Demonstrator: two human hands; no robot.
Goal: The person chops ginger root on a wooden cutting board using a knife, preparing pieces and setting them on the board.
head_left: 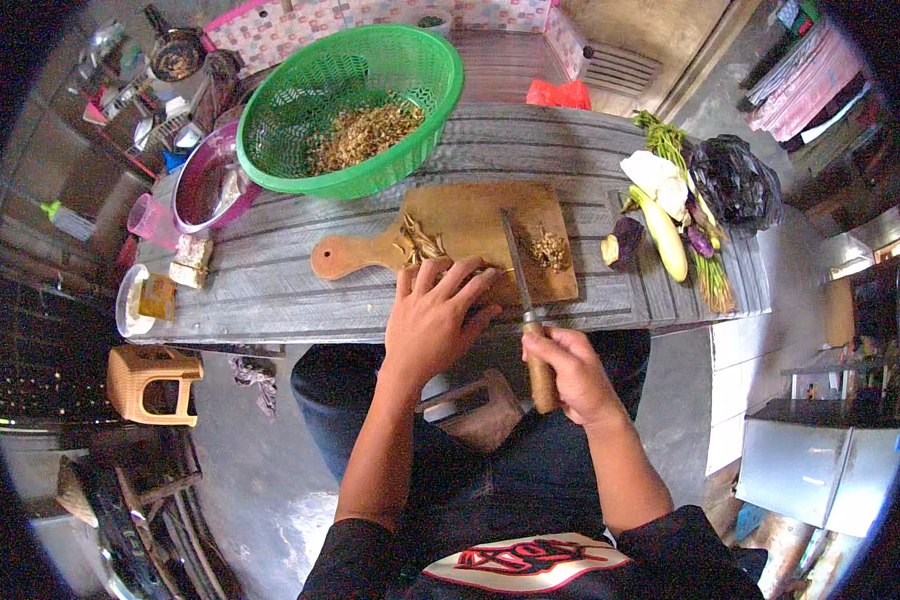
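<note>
A wooden cutting board [480, 210] with a handle on its left lies near the table's front edge. My left hand [432, 315] presses down on it with bent fingers, holding thin brownish strips [420, 238] that partly show beyond my fingertips. What lies under the palm is hidden. In my right hand [573, 372] is a kitchen knife [518, 262], gripped by its wooden handle. Its blade points away from me over the board, just right of my left fingers. Small chopped pieces [547, 248] lie in a heap to the right of the blade.
A green basket [448, 110] of chopped brown bits stands behind the board, beside a purple basin [185, 200]. On the right are a yellowish eggplant [662, 238], a cut purple eggplant [625, 240], greens and a black plastic bag [738, 180]. A clear container [130, 300] sits at the left edge.
</note>
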